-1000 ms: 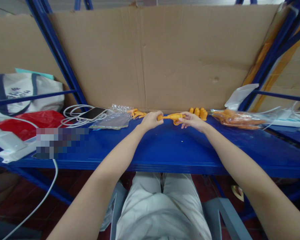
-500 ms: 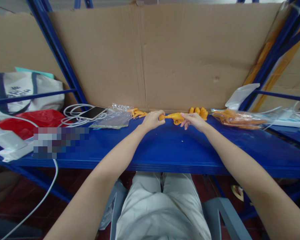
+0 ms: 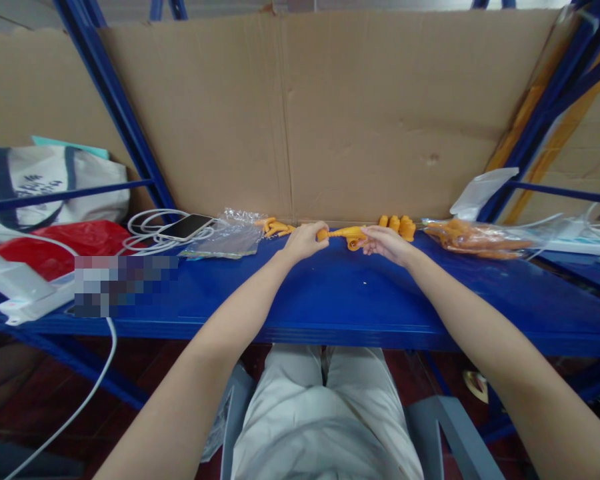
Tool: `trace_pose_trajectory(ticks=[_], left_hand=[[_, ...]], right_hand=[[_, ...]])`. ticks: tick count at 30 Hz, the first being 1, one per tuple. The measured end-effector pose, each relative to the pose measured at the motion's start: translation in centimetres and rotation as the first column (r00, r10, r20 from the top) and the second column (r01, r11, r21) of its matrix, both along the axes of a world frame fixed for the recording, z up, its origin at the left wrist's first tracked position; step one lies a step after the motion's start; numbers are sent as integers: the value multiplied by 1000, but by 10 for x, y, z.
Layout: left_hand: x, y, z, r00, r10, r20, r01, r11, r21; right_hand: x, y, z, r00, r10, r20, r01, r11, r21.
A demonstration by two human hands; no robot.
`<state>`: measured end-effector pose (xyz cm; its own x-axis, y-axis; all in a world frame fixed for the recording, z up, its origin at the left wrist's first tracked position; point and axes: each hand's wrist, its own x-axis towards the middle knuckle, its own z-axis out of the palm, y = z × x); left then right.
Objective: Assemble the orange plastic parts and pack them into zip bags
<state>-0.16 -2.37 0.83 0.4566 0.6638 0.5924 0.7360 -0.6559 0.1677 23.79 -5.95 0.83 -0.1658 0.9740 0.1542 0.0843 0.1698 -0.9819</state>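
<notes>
Both my hands hold one orange plastic part (image 3: 344, 234) just above the blue shelf (image 3: 330, 293), near the cardboard back wall. My left hand (image 3: 303, 241) is closed around its left end. My right hand (image 3: 386, 241) pinches its right end, where a small ring hangs down. Behind my right hand stand several orange pieces (image 3: 399, 225) in a row. More orange pieces (image 3: 275, 227) lie just left of my left hand.
A clear plastic bag (image 3: 230, 237), a phone (image 3: 186, 227) and coiled white cable (image 3: 147, 230) lie to the left. A bag of orange parts (image 3: 473, 237) lies to the right. A red bag (image 3: 55, 243), a white charger (image 3: 15, 290) and a tote bag (image 3: 45, 183) sit far left.
My hands stay on the orange part with only slight shifts. My right hand's fingers have curled in a little closer on its end.
</notes>
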Motion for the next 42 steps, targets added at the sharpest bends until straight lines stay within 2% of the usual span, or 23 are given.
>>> trace_pose_trajectory(ticks=[4, 7, 10, 12, 15, 18, 20, 22, 25, 30, 34, 38, 42], left_hand=[[-1, 2, -1, 998, 13, 58, -11, 999, -39], [-4, 4, -3, 994, 72, 78, -65, 993, -94], [-9, 11, -8, 995, 99, 31, -94, 988, -124], [-14, 20, -13, 994, 110, -18, -111, 985, -130], [-22, 34, -22, 987, 145, -71, -154, 977, -145], [-27, 45, -31, 970, 195, -142, -220, 957, -190], [-28, 48, -34, 954, 228, -197, -274, 928, -252], [-28, 48, -35, 938, 244, -244, -314, 898, -309], [-26, 46, -34, 924, 247, -291, -343, 872, -350], [-23, 44, -32, 906, 276, -322, -385, 854, -350], [-22, 44, -32, 906, 257, -336, -363, 880, -306], [-21, 43, -33, 904, 257, -340, -346, 908, -234], [-19, 43, -32, 903, 238, -358, -309, 939, -154]], right_hand=[[2, 7, -1, 995, -54, -83, 59, 996, 62], [7, 16, -5, 984, -153, -91, 167, 971, 172], [12, 23, -12, 962, -272, 26, 245, 900, 362], [13, 25, -15, 911, -369, 184, 231, 827, 513], [6, 23, -18, 754, -489, 439, 92, 739, 667], [-10, 16, -18, 533, -569, 626, -99, 693, 714], [-20, 11, -18, 343, -622, 704, -183, 691, 700], [-28, 7, -18, 188, -649, 737, -223, 702, 676], [-32, 4, -19, 78, -664, 743, -263, 706, 658], [-34, 4, -18, 12, -644, 765, -303, 727, 616], [-35, 3, -19, 18, -608, 794, -299, 754, 584], [-32, 5, -23, 84, -607, 790, -250, 755, 606], [-21, 12, -25, 213, -580, 786, -171, 770, 615]])
